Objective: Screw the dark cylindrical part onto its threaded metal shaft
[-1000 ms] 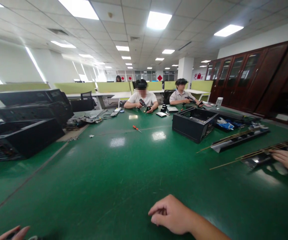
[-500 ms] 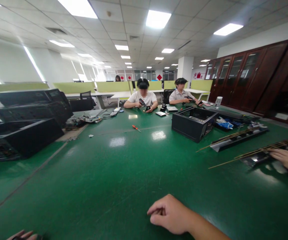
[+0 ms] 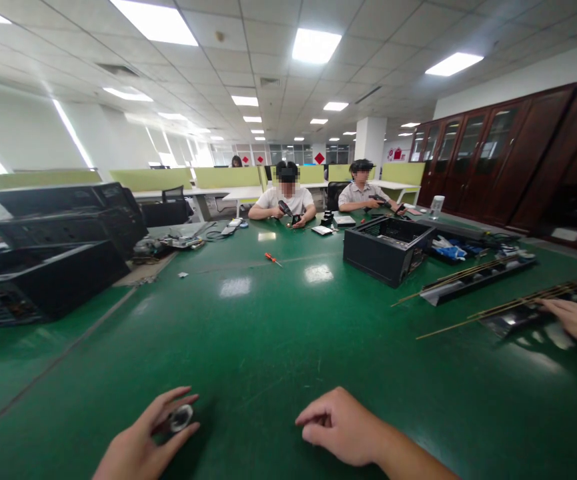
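Note:
At the lower left, my left hand [image 3: 141, 433] is raised over the table with its thumb and fingers curved round a small round object [image 3: 181, 418]. That object is dark with a pale, shiny ring at its end; its exact kind is too blurred to make out. My right hand [image 3: 341, 427] rests on the green tabletop [image 3: 248, 347] near the front, fingers curled in towards the thumb. Nothing shows in its grip. Bare tabletop lies between both hands.
An orange screwdriver [image 3: 272, 259] lies mid-table. Black computer cases [image 3: 385, 257] stand at right and left. Metal strips with thin rods [image 3: 478, 283] lie at right, touched by another person's hand [image 3: 575, 320]. Two people sit opposite, one holding a power drill [image 3: 285, 208].
My left hand has come up from the bottom left corner towards the middle, bringing the small round object into sight. My right hand stays where it was.

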Demonstrator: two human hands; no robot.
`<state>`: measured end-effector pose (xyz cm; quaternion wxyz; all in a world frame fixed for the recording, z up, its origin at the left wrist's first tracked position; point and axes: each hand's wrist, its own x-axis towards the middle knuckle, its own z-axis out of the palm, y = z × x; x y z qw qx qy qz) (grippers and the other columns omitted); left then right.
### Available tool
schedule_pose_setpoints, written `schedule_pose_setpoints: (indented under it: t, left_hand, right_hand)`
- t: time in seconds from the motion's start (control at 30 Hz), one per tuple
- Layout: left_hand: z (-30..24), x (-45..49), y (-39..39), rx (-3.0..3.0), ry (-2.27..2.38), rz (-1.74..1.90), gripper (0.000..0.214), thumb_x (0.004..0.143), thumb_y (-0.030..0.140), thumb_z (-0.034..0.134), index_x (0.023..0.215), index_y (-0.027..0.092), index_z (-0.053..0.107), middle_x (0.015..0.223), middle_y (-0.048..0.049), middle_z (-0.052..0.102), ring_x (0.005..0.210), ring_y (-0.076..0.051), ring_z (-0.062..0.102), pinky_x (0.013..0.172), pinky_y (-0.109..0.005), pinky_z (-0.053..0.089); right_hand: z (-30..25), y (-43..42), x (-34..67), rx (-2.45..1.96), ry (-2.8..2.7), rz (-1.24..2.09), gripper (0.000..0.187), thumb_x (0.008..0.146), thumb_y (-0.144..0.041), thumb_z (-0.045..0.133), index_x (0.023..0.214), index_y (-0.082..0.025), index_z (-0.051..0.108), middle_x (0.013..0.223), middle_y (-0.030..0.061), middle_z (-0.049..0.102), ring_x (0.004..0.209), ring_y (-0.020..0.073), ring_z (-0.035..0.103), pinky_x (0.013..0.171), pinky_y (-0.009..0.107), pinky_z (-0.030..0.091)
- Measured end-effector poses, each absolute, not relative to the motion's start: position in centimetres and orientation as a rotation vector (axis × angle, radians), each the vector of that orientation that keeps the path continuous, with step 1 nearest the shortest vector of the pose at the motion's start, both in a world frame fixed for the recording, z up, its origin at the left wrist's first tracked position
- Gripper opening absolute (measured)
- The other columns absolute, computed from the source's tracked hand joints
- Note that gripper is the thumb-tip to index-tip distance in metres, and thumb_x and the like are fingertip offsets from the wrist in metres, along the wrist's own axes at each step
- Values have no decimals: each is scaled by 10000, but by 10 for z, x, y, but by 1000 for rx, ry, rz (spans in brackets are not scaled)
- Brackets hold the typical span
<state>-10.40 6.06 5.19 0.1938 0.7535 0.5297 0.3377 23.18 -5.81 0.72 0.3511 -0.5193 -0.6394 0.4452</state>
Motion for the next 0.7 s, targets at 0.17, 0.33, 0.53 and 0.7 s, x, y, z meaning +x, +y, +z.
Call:
schedule_pose_setpoints:
  t: [0.17, 0.33, 0.53, 0.7]
  left_hand:
    - [43, -2, 41, 2170, 1110, 729, 243, 738, 349, 736, 955, 239, 743, 956, -44, 781, 892, -258, 733, 822, -337, 582]
    - [28, 48, 27, 2205, 909, 734, 300, 724, 256, 757, 1023, 235, 750, 934, -55, 763, 856, -233, 705, 799, -325, 544]
    - [18, 45, 17, 2142, 977, 545, 440, 665, 145, 770, 1092, 240, 724, 1034, -46, 763, 972, -243, 692, 913, -333, 499]
    - [23, 46, 11, 2162, 1003, 503, 247, 678, 133, 739, 909, 211, 699, 868, -6, 742, 845, -215, 676, 762, -283, 487]
  right_hand:
    - [4, -52, 243, -1321, -1510, 1088, 490, 723, -115, 669, 1210, -174, 660, 946, 41, 701, 717, 114, 614, 641, 201, 479]
    - [-5, -44, 254, -1347, -1454, 956, 591, 693, -36, 608, 1261, -194, 567, 1034, 47, 659, 708, 105, 614, 611, 196, 476]
    - [2, -51, 250, -1402, -1600, 817, 513, 634, -51, 677, 1113, -230, 647, 981, 8, 662, 766, 141, 603, 678, 231, 474]
    - [9, -57, 246, -1412, -1722, 724, 398, 652, -93, 704, 1021, -241, 692, 956, -2, 665, 865, 166, 618, 777, 251, 458]
